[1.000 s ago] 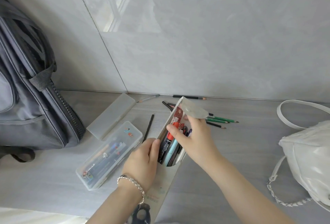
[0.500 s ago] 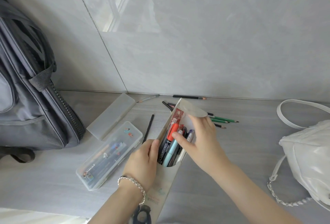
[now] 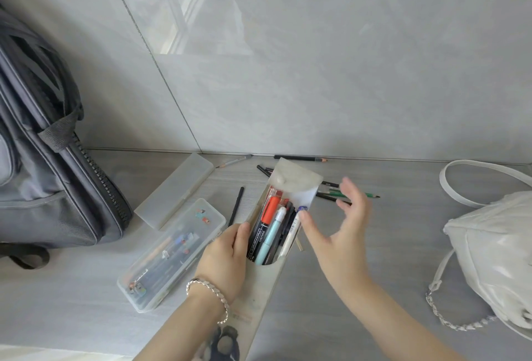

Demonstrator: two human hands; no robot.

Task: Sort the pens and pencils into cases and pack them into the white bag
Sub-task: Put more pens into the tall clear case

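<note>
centre of the frame: a slim flap case (image 3: 266,283) is steadied along its left edge by the left hand (image 3: 227,257), fingers curled against it. pens (image 3: 270,231) are packed tightly in its open mouth, flap raised. the right hand (image 3: 338,231) is held spread and empty just right of the case. loose pencils (image 3: 345,195) are left behind it, upper centre. the white bag (image 3: 495,257) is set at the right edge. if the flap is forced over the crowded pens, spilling is likely.

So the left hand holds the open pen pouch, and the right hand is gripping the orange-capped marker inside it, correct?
Not quite. In the head view the left hand does hold the open pen pouch, but the right hand is open beside it, gripping nothing; the orange-capped marker lies untouched inside.
</note>
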